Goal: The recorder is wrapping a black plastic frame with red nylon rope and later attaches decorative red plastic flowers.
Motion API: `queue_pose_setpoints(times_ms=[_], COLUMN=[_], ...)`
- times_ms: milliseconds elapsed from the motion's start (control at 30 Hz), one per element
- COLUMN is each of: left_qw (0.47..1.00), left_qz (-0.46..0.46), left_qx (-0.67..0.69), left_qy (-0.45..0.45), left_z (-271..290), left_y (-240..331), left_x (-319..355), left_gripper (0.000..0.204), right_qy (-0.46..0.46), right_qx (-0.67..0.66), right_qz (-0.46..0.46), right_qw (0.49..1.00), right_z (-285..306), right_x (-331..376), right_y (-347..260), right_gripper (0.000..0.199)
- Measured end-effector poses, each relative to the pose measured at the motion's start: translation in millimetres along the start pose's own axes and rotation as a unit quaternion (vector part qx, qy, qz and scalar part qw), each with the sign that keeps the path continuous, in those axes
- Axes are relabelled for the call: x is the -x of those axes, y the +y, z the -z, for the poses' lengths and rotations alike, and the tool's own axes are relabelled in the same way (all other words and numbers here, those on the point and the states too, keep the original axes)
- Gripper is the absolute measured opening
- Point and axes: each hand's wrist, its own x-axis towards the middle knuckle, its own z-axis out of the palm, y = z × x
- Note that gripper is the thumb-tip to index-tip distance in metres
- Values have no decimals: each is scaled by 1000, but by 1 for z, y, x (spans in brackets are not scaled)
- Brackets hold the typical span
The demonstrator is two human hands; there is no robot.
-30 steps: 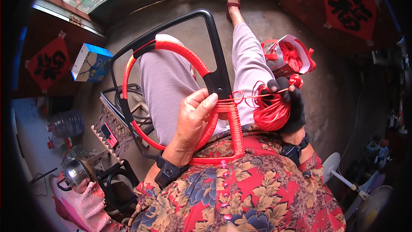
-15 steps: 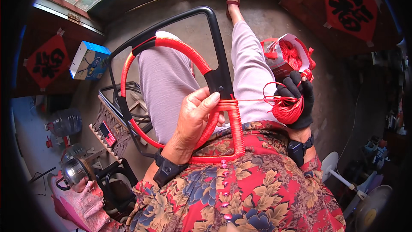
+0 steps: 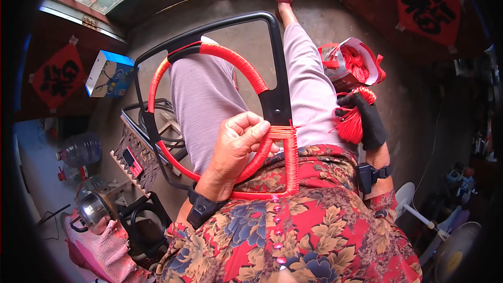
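Observation:
Across my lap lies a black frame (image 3: 279, 63) with a ring joined inside its rounded outline. Red cord wrapping (image 3: 291, 162) covers much of the ring and the near corner in tight turns; other stretches are bare black. My left hand (image 3: 230, 147), bare, pinches the wrapped part beside the wide black joint, thumb on top and fingertips partly hidden behind. To the right, my right hand (image 3: 371, 120) in a black glove is closed round a looped bundle of red cord (image 3: 350, 126), apart from the frame. I cannot make out the strand between bundle and frame.
A bag (image 3: 340, 73) of red cord stands on the floor beyond my right hand. At left are a blue box (image 3: 111, 73), a low woven-top stool (image 3: 137, 149) with a red phone (image 3: 132, 161), a plastic bottle (image 3: 81, 149) and a kettle (image 3: 94, 212). A white fan (image 3: 456, 251) stands lower right.
My right hand has turned over with the cord bundle and shifted slightly right. The taut strand toward the frame no longer shows. The frame has tilted slightly rightward; my left hand keeps its pinch.

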Motion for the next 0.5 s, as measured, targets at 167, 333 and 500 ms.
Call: queue_pose_setpoints(times_ms=[167, 333, 500], left_qw=[1000, 995, 963], left_qz=[10, -86, -270], left_qx=[-11, -20, 1], left_qy=[11, -44, 15], left_z=[-5, -11, -30], left_y=[0, -1, 4], left_x=[2, -5, 1], left_gripper=[9, 46, 51], right_qy=[67, 41, -261], right_qx=[24, 440, 563], right_qz=[122, 537, 639], right_qw=[990, 719, 455], right_z=[33, -95, -166], right_x=[-19, 5, 25], right_y=[-25, -42, -47], right_gripper=[32, 40, 42])
